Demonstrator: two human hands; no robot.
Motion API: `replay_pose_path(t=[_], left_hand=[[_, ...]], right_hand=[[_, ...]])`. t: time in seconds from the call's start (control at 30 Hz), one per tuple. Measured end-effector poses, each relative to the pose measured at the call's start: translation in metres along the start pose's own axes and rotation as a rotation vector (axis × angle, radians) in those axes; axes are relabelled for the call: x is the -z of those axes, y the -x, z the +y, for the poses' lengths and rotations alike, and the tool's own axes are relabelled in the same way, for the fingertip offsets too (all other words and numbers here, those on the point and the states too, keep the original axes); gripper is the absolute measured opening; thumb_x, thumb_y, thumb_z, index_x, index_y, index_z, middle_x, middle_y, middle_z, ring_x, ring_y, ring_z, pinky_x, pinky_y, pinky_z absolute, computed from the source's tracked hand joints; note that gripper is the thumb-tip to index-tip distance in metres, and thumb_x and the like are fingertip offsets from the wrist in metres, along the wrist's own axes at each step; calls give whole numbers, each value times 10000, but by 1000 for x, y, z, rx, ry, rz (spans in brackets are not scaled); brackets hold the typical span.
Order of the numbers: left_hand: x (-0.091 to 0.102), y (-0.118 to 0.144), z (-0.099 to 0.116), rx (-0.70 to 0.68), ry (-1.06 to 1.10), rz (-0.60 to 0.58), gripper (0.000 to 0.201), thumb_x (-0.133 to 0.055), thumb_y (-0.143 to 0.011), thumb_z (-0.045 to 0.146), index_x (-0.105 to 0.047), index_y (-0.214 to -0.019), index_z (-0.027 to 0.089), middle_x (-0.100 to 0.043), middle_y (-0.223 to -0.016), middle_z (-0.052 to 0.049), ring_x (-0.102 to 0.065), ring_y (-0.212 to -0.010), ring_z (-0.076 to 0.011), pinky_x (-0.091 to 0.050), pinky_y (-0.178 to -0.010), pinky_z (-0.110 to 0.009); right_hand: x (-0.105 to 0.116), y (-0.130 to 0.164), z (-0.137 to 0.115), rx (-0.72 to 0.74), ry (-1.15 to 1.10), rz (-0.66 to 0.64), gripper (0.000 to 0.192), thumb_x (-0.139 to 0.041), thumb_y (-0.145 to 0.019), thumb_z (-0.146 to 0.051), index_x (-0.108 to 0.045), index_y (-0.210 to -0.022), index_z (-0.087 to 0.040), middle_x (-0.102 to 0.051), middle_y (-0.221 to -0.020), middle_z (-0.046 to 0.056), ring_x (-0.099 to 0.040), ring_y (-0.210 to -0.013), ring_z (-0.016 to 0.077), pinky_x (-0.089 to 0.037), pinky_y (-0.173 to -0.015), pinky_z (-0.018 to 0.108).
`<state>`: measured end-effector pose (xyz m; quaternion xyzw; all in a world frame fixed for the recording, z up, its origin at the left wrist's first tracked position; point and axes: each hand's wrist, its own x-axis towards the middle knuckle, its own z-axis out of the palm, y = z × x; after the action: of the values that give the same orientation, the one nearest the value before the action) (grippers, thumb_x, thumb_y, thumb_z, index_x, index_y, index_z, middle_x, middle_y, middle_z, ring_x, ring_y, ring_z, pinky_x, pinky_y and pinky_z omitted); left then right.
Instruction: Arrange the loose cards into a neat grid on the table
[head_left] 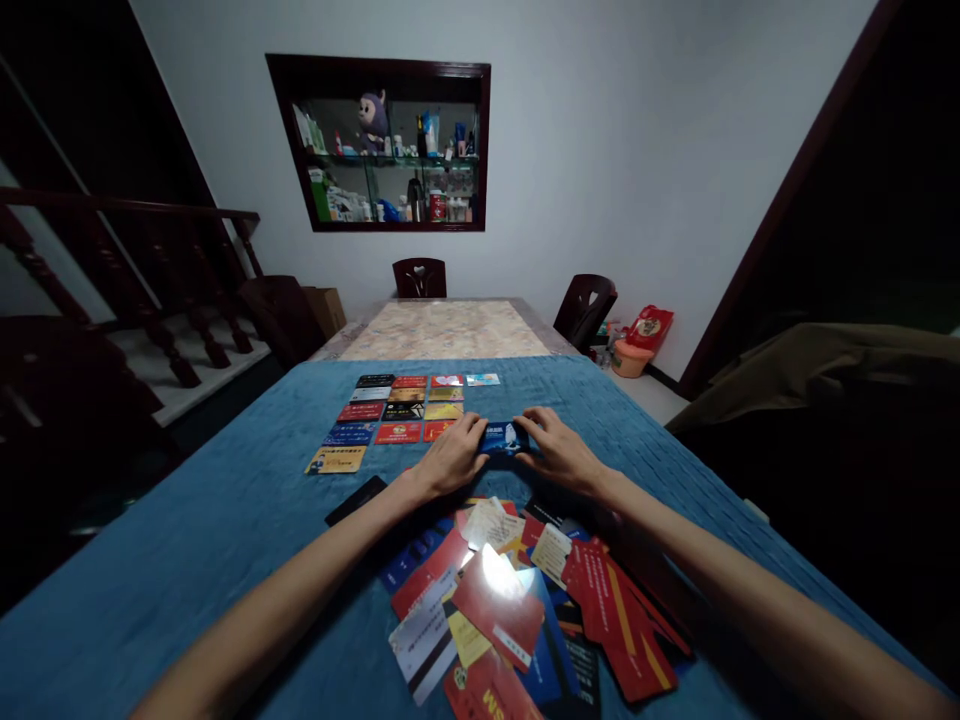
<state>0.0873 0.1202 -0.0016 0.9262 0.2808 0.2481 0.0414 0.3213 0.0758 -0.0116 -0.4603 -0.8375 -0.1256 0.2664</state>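
A dark blue plastic card (501, 438) with a white figure on it is gripped at both ends, slightly above the blue cloth. My left hand (456, 455) pinches its left edge. On its right edge, my right hand (556, 450) does the same. Beyond and left of my hands, rows of cards (405, 410) lie side by side; my left hand partly hides a red one. The far row ends at a pale blue card (482, 380). Between my forearms spreads a loose, overlapping heap of cards (499, 605), mostly red, blue and yellow. A black card (356, 500) lies partly under my left forearm.
Blue cloth (225, 560) covers the near table; a patterned tabletop (442, 328) continues behind it. Dark chairs (420, 278) stand around it. A wall niche (394, 145) holds bottles and a plush toy. An orange bucket (631, 358) and red bag sit on the floor at right.
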Motion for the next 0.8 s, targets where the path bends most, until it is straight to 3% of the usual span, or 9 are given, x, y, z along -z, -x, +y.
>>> replay_pose_path(t=[0.23,0.43,0.8], left_hand=[[-7,-20,-28,35,-134,-30,423,-662,-807,204,-517,-1203,167,-521,-1222,-141,-522,-1159,-294,-459,-1005,-450],[-5,-46,-54,125,-170,-61,397,-642,-835,245,-555,-1210,147,-562,-1235,-143,-489,-1167,-312,-438,-986,-464],[-16,-88,-100,221,-129,-81,276,-671,-801,266,-651,-1060,173,-641,-1147,-103,-508,-1138,-284,-440,-963,-402]], right_hand=[[-23,-27,29,3,-66,-72,524,-701,-768,-172,-548,-1269,-154,-556,-1193,143,-537,-1066,255,-507,-915,436],[-33,-56,56,-2,-106,-98,422,-662,-823,-184,-585,-1236,-149,-588,-1219,136,-545,-1082,246,-483,-952,430],[-63,-95,85,-178,-97,-175,372,-704,-797,-154,-665,-1167,-135,-646,-1224,145,-599,-1108,263,-464,-955,357]])
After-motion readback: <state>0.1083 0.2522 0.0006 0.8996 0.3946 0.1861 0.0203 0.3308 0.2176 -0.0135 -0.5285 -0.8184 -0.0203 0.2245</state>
